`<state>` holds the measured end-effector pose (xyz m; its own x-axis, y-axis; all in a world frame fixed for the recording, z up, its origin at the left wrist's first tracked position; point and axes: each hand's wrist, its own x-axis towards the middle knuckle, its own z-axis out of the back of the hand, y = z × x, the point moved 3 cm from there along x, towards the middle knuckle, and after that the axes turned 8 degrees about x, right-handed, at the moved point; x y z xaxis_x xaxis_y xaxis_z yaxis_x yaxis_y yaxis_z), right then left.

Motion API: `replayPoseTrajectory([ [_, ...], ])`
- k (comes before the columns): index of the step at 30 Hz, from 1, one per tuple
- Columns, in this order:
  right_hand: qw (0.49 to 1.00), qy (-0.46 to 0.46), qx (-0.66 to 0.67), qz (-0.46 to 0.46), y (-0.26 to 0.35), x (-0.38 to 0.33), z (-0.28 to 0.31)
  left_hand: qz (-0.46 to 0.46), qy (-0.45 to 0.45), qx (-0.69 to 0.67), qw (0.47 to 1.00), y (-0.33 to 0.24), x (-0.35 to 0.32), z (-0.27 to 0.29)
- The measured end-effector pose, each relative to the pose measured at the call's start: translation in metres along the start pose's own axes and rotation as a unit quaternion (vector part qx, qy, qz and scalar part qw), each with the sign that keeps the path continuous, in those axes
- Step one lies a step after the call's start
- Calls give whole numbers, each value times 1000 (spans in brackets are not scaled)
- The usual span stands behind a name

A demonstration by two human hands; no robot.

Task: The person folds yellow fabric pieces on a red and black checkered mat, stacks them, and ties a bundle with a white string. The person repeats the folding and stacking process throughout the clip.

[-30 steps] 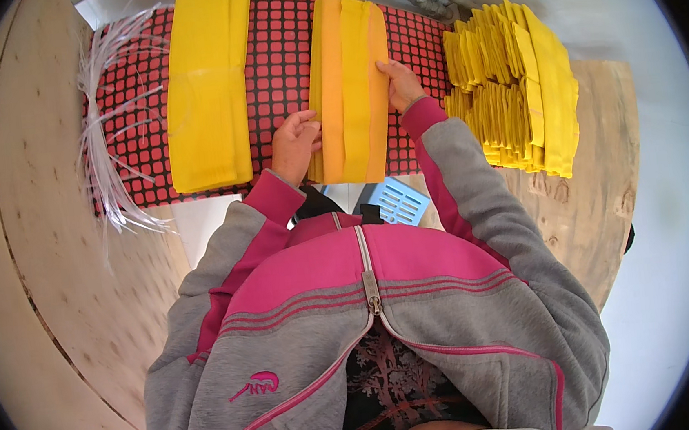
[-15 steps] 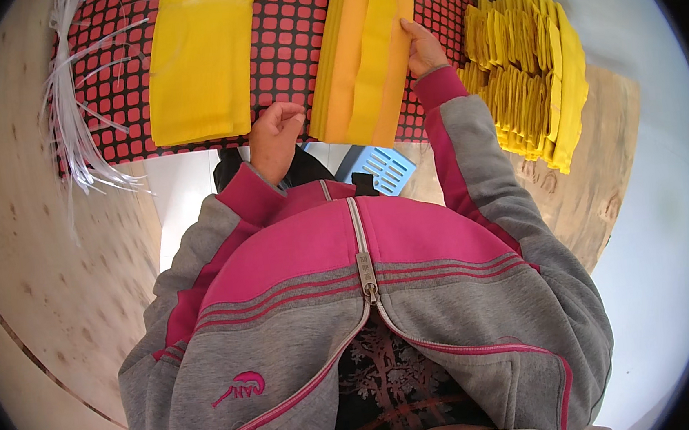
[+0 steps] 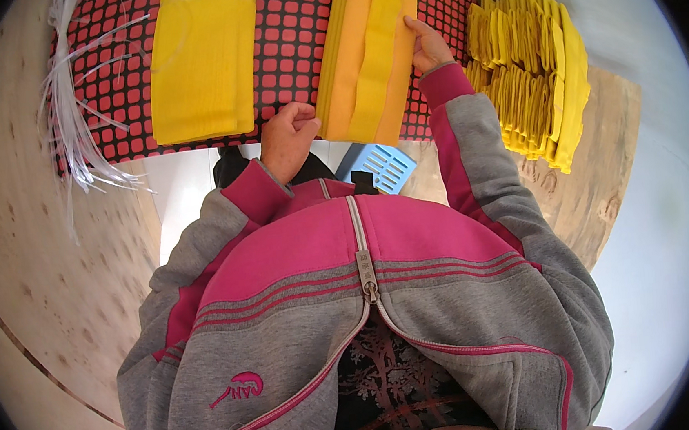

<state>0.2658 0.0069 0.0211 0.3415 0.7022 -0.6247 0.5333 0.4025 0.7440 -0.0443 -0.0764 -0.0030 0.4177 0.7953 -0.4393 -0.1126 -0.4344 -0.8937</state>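
Note:
A stack of folded yellow and orange fabric strips lies on the table near its front edge. My right hand is closed at the stack's right side, with its thumb against the edge. Some of its fingers are hidden. My left hand has its fingers curled in and pressed together against the stack's near left corner. Whether anything is pinched in those fingers does not show. To the left lies a second flat stack of plain yellow fabric, apart from both hands.
A red-and-black patterned cloth covers the table. Loose white strips hang over its left edge. At the right, bundled yellow folded pieces are piled up by a wooden board. Below the table edge sits a blue slotted plastic thing.
My left hand has moved right, up to the near left corner of the striped stack. The stack's near end has shifted slightly away and to the right. My right hand has barely moved.

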Motion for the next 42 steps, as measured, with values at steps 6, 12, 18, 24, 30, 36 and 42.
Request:
replayPoseTrajectory([
  [6,1000,-9,14,21,-2,-3,-6,7,0,29,1000,-5,0,-2],
  [12,983,-95,-120,105,11,-14,0,6,-2,76,997,-12,-1,-3],
  [18,974,-85,-203,54,-4,-19,11,11,-47,56,997,-7,3,-7],
  [24,976,-93,-192,39,-9,-12,16,96,-15,-23,995,-5,20,-11],
  [30,975,-97,-195,35,-14,-7,20,139,60,-49,987,-12,36,-23],
  [36,979,-84,-181,50,-13,-7,20,86,38,-23,995,-22,44,-30],
  [42,980,-81,-181,36,-12,-6,19,124,46,-224,966,-38,53,-34],
])
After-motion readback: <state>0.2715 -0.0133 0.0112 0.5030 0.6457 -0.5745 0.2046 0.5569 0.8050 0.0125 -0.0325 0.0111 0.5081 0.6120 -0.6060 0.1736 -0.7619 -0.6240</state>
